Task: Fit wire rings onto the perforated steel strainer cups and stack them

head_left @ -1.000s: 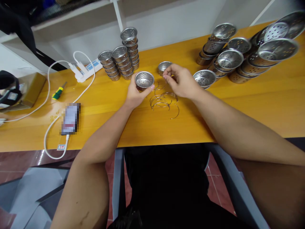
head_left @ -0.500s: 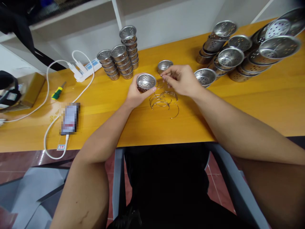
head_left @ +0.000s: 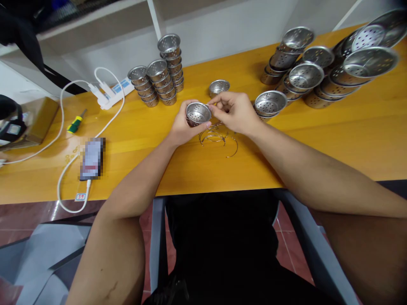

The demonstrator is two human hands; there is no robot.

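Observation:
My left hand (head_left: 182,128) grips a small perforated metal cup (head_left: 197,113) just above the yellow table (head_left: 333,131). My right hand (head_left: 237,112) is pinched on a thin wire ring at the cup's right rim; the ring is mostly hidden by my fingers. Below both hands lies a loose pile of wire rings (head_left: 218,139). Another single cup (head_left: 218,87) stands behind my right hand.
Stacks of small cups (head_left: 160,82) stand at the back left. Wider perforated bowls (head_left: 313,70) are piled at the back right, one bowl (head_left: 271,103) close to my right wrist. A power strip with white cable (head_left: 110,95), a screwdriver (head_left: 75,122) and a phone (head_left: 92,158) lie left.
My hands have come together: the left hand carried the cup to the right and the right hand brought its wire ring to the cup's rim.

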